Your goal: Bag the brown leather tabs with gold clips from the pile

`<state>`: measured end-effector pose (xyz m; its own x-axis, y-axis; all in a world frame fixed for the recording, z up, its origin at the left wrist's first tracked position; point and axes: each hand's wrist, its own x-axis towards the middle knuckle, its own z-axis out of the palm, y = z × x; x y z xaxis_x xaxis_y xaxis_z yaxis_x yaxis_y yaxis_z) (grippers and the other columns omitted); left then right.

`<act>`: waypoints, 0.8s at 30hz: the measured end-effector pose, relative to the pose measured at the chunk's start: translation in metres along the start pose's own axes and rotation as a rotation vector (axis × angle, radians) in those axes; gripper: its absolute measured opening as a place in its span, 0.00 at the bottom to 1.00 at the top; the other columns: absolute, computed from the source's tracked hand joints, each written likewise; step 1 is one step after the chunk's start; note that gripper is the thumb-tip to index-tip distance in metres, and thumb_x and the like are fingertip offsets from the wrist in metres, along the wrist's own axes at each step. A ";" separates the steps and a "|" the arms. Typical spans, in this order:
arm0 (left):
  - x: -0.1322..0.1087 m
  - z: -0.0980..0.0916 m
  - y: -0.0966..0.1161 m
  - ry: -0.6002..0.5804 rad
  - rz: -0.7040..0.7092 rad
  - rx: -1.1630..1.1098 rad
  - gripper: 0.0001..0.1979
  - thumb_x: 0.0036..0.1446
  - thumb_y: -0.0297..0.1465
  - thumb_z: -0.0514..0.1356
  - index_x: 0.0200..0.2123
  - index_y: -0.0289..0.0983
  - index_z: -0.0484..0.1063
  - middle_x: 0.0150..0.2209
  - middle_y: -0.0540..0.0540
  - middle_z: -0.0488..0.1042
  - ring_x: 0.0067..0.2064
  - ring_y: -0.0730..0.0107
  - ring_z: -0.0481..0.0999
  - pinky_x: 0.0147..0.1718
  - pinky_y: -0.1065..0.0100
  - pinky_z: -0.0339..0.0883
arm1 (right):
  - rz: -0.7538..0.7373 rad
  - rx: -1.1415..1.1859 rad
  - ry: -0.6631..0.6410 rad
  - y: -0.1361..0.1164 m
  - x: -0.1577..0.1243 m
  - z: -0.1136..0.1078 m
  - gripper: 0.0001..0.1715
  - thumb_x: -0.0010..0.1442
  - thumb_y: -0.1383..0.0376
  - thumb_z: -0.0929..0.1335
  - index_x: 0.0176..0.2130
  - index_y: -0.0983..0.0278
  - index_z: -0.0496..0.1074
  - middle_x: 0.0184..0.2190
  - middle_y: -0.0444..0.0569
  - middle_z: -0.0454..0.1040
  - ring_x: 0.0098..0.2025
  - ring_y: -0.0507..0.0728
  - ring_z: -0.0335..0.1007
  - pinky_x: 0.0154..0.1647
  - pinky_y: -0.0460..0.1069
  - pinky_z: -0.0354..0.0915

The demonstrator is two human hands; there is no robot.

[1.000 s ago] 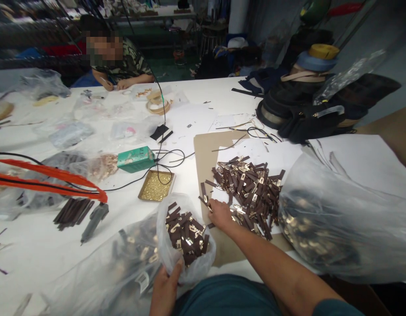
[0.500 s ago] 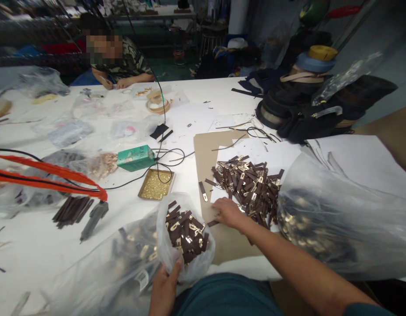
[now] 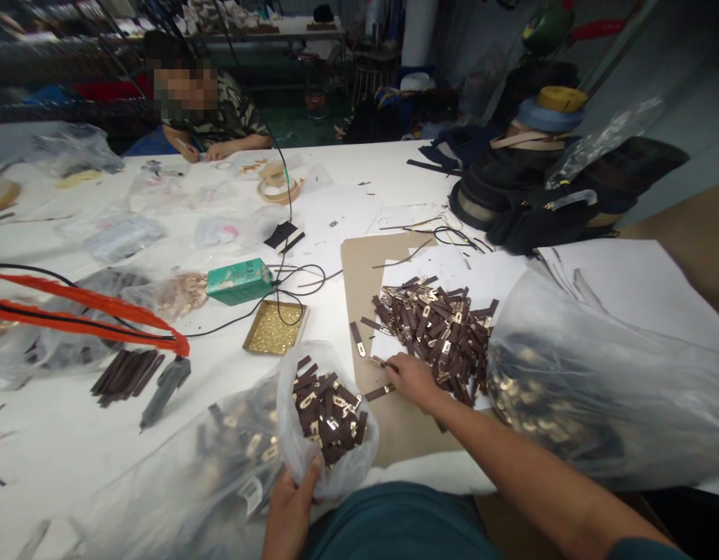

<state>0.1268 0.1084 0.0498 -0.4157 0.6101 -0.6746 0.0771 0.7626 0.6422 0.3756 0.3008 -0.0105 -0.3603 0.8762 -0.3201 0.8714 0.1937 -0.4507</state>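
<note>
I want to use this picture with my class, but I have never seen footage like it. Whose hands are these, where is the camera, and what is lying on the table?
There is no machine here. The camera sits on a person's head and looks forward and down, so the two bare arms at the bottom are that person's own.

The left hand grips the edge of a clear plastic bag holding brown strips with gold metal ends. The right hand reaches to a loose pile of the same strips on white paper over brown card, fingertips on one strip.

On the white table also lie a small gold tray, a green box, orange cords and a larger filled bag. Another person works at the far side.
</note>
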 end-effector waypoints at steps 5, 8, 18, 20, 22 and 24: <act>0.000 0.003 -0.001 0.030 0.031 0.034 0.33 0.49 0.59 0.62 0.40 0.34 0.76 0.31 0.43 0.79 0.34 0.54 0.79 0.35 0.60 0.74 | -0.333 0.274 -0.158 -0.050 -0.017 0.019 0.17 0.67 0.55 0.72 0.53 0.55 0.80 0.47 0.44 0.76 0.48 0.53 0.71 0.49 0.43 0.61; 0.000 0.002 -0.004 0.024 0.036 0.027 0.34 0.51 0.60 0.60 0.40 0.34 0.76 0.31 0.43 0.79 0.35 0.55 0.79 0.35 0.60 0.73 | -0.267 0.016 -0.106 -0.040 -0.016 0.018 0.16 0.64 0.61 0.73 0.52 0.60 0.79 0.49 0.50 0.74 0.55 0.59 0.68 0.57 0.49 0.60; 0.012 -0.002 -0.016 -0.054 0.021 0.003 0.36 0.49 0.62 0.60 0.42 0.34 0.74 0.34 0.41 0.80 0.38 0.52 0.79 0.35 0.60 0.74 | -0.136 -0.200 -0.149 -0.003 0.022 0.017 0.10 0.59 0.66 0.71 0.41 0.69 0.77 0.45 0.57 0.75 0.50 0.62 0.69 0.53 0.51 0.59; 0.014 -0.003 -0.018 -0.051 0.013 0.001 0.35 0.50 0.62 0.59 0.42 0.34 0.75 0.33 0.42 0.79 0.38 0.52 0.79 0.35 0.61 0.73 | -0.130 -0.169 -0.147 -0.015 0.033 0.019 0.09 0.59 0.65 0.71 0.41 0.66 0.77 0.44 0.54 0.76 0.48 0.60 0.70 0.49 0.49 0.59; 0.014 -0.003 -0.019 -0.035 0.016 0.015 0.34 0.51 0.61 0.59 0.40 0.34 0.75 0.33 0.43 0.79 0.38 0.53 0.79 0.35 0.61 0.72 | -0.097 -0.132 -0.120 -0.028 0.047 0.021 0.09 0.64 0.63 0.69 0.44 0.63 0.76 0.45 0.50 0.76 0.47 0.57 0.70 0.46 0.47 0.59; 0.013 -0.003 -0.018 -0.009 0.016 0.030 0.33 0.52 0.61 0.59 0.40 0.35 0.76 0.33 0.43 0.79 0.37 0.53 0.79 0.35 0.61 0.72 | -0.017 -0.086 -0.064 -0.040 0.063 0.021 0.11 0.69 0.61 0.65 0.47 0.62 0.75 0.47 0.48 0.75 0.47 0.54 0.70 0.44 0.46 0.58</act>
<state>0.1170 0.1023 0.0306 -0.4062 0.6237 -0.6678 0.1108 0.7591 0.6415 0.3109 0.3388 -0.0300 -0.3936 0.8431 -0.3665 0.8892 0.2480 -0.3845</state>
